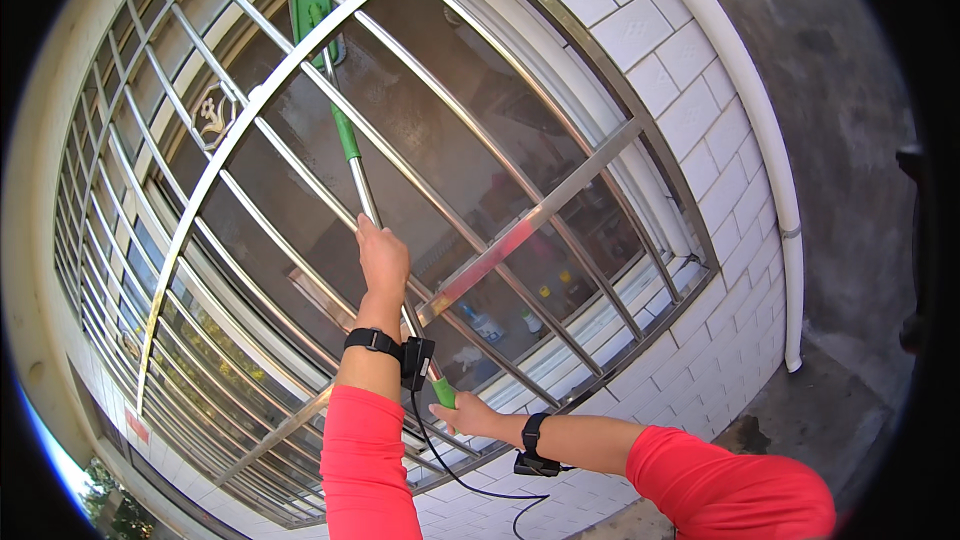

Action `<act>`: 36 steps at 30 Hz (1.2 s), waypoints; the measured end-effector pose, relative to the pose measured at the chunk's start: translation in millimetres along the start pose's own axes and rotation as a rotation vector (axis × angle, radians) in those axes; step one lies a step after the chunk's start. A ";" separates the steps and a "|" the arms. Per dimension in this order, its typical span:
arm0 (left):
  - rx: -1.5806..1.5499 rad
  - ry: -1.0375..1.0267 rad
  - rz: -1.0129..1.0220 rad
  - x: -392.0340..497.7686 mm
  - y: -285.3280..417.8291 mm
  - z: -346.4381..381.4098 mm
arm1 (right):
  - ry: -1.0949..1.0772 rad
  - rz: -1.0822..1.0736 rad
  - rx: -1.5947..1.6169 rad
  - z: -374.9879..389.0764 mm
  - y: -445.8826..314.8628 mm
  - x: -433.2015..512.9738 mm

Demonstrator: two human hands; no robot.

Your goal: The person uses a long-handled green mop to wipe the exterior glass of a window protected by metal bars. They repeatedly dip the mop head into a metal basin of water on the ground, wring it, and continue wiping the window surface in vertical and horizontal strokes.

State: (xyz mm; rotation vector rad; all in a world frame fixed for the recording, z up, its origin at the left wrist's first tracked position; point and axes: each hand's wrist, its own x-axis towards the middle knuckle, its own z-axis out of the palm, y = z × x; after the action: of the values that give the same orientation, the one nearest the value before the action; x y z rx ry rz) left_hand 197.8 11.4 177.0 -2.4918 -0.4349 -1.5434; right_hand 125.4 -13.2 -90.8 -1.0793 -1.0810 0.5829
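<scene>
My left hand (382, 255) grips the metal pole (362, 184) of a long-handled window cleaner about midway along it. Lower down, my right hand (472, 414) is closed around the green end grip (444, 392). A green sleeve (345, 131) covers part of the upper shaft. At the far end, the flat green cleaning head (311, 11) is behind the bars of a stainless steel window guard (405, 60), at the upper window glass (420, 112). The glass near the head looks streaky or wet. Part of the head is hidden by the guard's bars.
A flat crossbar (517, 236) spans the guard, reflecting red. Bottles (484, 324) show through the lower glass. White wall tiles (694, 105) and a white downpipe (776, 165) stand to the right. A black cable (480, 491) hangs from the wrist devices.
</scene>
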 end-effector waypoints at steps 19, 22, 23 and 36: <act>-0.169 -0.311 0.115 -175.8 -15.0 -35.7 | -0.048 0.380 0.287 124.4 77.0 -134.6; -0.241 -0.474 -0.043 -220.0 -12.0 -50.2 | -0.147 0.460 0.307 132.8 88.2 -179.9; -0.252 -0.496 -0.049 -235.3 -9.4 -54.2 | -0.177 0.487 0.307 135.0 89.6 -201.9; -0.892 -0.612 -0.456 -381.5 119.1 -53.2 | -0.481 0.658 -0.027 -39.6 49.4 -442.2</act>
State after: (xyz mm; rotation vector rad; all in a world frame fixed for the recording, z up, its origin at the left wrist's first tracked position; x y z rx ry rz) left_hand 33.3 -174.9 -140.4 -3.8178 -0.4891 -1.2117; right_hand -9.8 -372.2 -319.5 -1.3610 -1.1305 1.4095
